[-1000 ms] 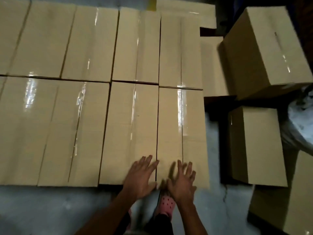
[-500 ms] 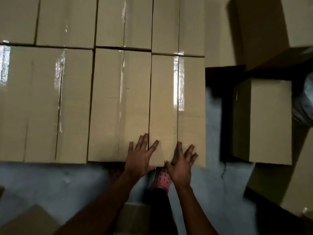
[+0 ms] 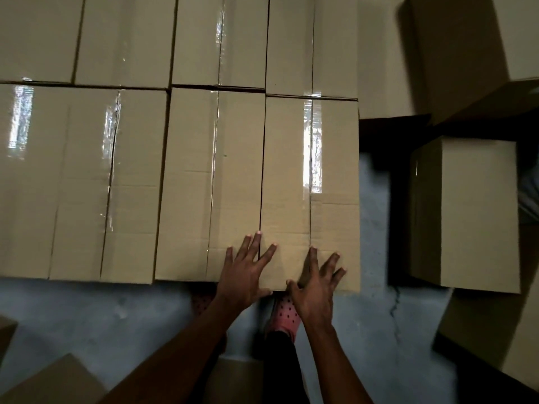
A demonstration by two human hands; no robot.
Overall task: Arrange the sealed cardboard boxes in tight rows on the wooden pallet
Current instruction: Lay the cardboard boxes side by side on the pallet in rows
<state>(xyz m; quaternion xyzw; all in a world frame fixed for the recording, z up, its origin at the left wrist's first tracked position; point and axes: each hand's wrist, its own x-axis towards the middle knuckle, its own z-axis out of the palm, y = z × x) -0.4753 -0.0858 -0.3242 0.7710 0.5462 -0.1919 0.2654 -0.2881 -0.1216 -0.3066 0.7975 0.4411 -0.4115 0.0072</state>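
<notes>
Sealed brown cardboard boxes with clear tape lie packed in two rows across the view. The near-right box [image 3: 335, 170] ends the front row, tight against its neighbour box [image 3: 189, 185]. My left hand [image 3: 245, 272] lies flat with spread fingers over the seam between these two boxes, thumb at the near edge. My right hand [image 3: 318, 281] presses flat on the near end of the near-right box. The back row [image 3: 221, 39] butts against the front row. The pallet under the boxes is hidden.
A loose box [image 3: 478, 214] stands on the floor to the right, with a larger box [image 3: 455, 53] behind it and another box [image 3: 495, 330] at the lower right. Grey concrete floor [image 3: 87, 316] runs along the near side. My pink shoe [image 3: 287, 316] sits below my hands.
The view has come closer and shifted down over the front row. Both hands stay flat on the near end of the right boxes, with the left hand's fingers reaching a little further over the seam.
</notes>
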